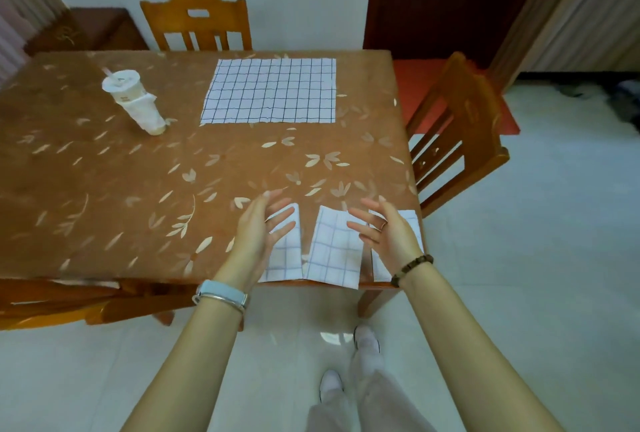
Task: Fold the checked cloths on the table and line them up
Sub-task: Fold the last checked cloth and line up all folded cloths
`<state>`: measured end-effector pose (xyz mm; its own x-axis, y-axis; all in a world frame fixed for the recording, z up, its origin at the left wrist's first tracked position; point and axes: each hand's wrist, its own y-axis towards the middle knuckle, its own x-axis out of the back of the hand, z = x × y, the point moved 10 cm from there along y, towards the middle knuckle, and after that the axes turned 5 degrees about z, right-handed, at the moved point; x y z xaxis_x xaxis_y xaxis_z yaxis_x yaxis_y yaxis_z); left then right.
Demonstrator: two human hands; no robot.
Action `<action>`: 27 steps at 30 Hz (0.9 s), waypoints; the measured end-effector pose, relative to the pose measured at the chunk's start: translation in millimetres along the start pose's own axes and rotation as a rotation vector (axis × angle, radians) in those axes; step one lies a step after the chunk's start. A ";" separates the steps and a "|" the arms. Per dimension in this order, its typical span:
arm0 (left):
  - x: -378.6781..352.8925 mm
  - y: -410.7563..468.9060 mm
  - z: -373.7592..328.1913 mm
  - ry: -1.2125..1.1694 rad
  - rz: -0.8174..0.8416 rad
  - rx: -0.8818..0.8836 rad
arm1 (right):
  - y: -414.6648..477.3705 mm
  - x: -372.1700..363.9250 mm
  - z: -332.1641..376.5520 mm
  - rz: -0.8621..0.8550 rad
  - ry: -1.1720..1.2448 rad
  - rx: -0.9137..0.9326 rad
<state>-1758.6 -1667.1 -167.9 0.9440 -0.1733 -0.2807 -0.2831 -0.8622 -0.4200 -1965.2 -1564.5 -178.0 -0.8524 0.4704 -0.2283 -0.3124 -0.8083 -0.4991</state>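
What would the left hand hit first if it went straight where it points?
Likely the unfolded checked cloth farther across the table; the left hand seems to hover, so depth is unclear.

the person's forearms (194,359) are bare as far as they show. round the left wrist runs a pale blue watch strap (221,289), with a thin silver bangle (225,300) right beside it. the right wrist wears a bracelet (412,267) of dark brown round beads, and a slim ring (383,224) shows on a finger of the right hand (388,231). lower down are loose pale trousers (367,397) and white shoes (330,383).
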 end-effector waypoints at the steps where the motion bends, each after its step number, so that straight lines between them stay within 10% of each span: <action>1: -6.0 -0.1 -0.6 0.007 0.014 -0.003 | -3.2 8.3 2.4 -0.020 0.013 0.010; 27: -243.4 0.9 43.6 0.129 0.194 -0.023 | -37.9 249.2 70.8 -0.224 0.164 0.098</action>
<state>-1996.0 -1605.0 -137.5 0.8864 -0.3949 -0.2413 -0.4590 -0.8173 -0.3484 -2195.5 -1441.7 -156.8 -0.6808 0.6856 -0.2578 -0.5311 -0.7044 -0.4708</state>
